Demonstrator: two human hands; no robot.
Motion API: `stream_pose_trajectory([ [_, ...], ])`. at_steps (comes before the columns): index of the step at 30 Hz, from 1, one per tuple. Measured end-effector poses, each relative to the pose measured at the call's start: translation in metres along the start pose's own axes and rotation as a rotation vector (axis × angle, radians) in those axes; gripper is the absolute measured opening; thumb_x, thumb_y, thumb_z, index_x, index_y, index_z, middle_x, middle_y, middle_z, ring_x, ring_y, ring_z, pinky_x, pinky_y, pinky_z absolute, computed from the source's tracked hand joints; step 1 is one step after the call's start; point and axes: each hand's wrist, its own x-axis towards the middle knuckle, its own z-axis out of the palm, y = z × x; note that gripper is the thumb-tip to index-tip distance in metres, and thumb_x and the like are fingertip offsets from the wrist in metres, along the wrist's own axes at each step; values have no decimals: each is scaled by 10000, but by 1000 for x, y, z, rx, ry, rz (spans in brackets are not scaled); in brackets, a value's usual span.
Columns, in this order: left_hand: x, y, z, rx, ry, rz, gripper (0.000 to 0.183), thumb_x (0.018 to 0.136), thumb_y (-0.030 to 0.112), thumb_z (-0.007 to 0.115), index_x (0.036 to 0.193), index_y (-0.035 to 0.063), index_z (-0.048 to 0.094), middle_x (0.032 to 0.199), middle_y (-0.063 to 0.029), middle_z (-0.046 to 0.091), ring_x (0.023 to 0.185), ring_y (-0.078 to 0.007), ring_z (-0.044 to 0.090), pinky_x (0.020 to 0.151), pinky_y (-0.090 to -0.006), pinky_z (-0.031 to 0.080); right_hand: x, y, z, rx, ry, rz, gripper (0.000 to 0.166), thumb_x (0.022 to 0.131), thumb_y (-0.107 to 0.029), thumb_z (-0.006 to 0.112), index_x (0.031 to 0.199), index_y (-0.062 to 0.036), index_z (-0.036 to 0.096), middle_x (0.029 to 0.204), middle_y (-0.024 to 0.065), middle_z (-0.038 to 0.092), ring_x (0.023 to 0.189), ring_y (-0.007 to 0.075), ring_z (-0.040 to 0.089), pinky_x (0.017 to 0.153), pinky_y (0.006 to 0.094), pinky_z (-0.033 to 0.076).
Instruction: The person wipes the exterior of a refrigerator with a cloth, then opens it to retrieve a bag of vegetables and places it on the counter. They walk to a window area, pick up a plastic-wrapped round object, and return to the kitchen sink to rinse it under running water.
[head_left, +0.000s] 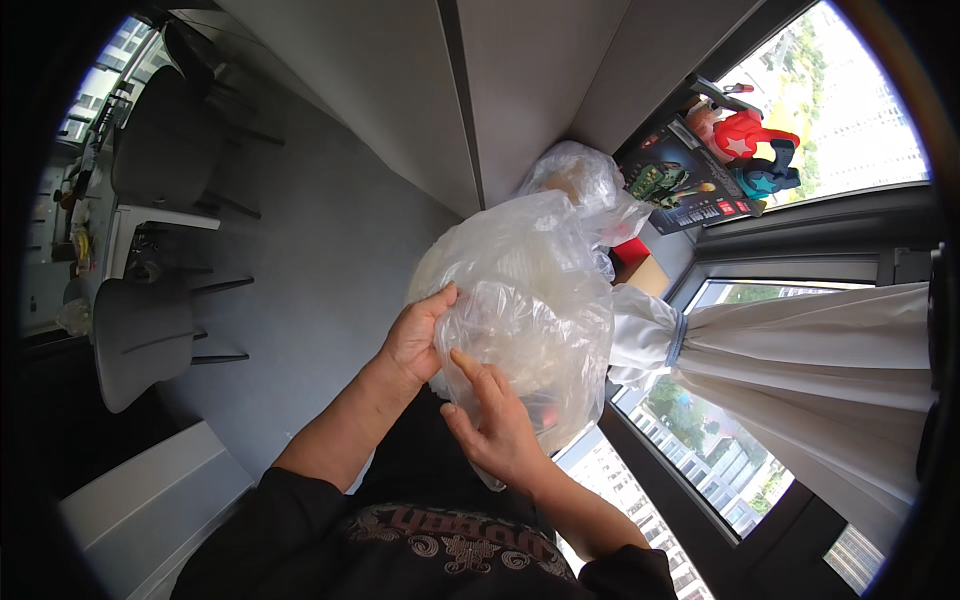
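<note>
A large translucent plastic bag (525, 315), crumpled and bulging, hangs before my torso. Pale, layered contents show faintly through it; what they are I cannot tell. My left hand (420, 334) grips the bag's left side, thumb on the front plastic and fingers mostly hidden behind. Against the lower front of the bag rests my right hand (491, 424), its thumb and index finger spread apart. A bit of clear plastic (489, 478) sticks out below my right palm.
Beyond the bag stand another filled plastic bag (574, 176), a printed toy box (679, 176) and red (739, 139) and teal toys (765, 180) by a window. A tied white curtain (787, 330) hangs right. Grey chairs (146, 337) are left; tall cabinet panels (375, 82) rise ahead.
</note>
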Motion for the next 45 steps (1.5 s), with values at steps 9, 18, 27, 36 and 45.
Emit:
stream_pose_trajectory([
  [9,-92,25,-67,309,-92,133,363,881,202,511,1189,28,426,1062,-78,547,979,-171,543,849,-336,467,33,-68,-26,-56,47,-92,214,798,-76,533,997,-18,589,861,151,619,776,282,614,717,328,483],
  [18,-155,71,-95,512,-53,327,338,838,188,582,1131,43,497,1011,-49,576,922,-140,556,814,-308,457,190,121,139,-871,-664,14,251,742,-101,510,946,25,584,971,186,585,906,336,557,794,367,450],
  [27,-184,109,-125,444,-69,415,402,800,285,610,1108,44,518,984,-61,581,855,-147,571,741,-296,477,228,177,146,-1118,342,-178,405,775,-202,516,1159,-74,510,1271,142,417,1197,315,347,926,399,361],
  [36,-178,130,-140,386,52,420,439,805,307,590,1131,36,481,977,-51,569,878,-140,550,759,-281,455,213,157,153,-774,24,69,624,709,-274,623,1245,-44,402,1300,178,383,1201,307,364,994,385,298],
  [45,-173,126,-177,428,123,431,392,812,270,564,1122,41,499,987,-44,564,905,-140,538,795,-288,431,171,116,181,-411,-116,251,387,694,-268,630,932,31,567,755,186,612,750,339,600,688,372,463],
])
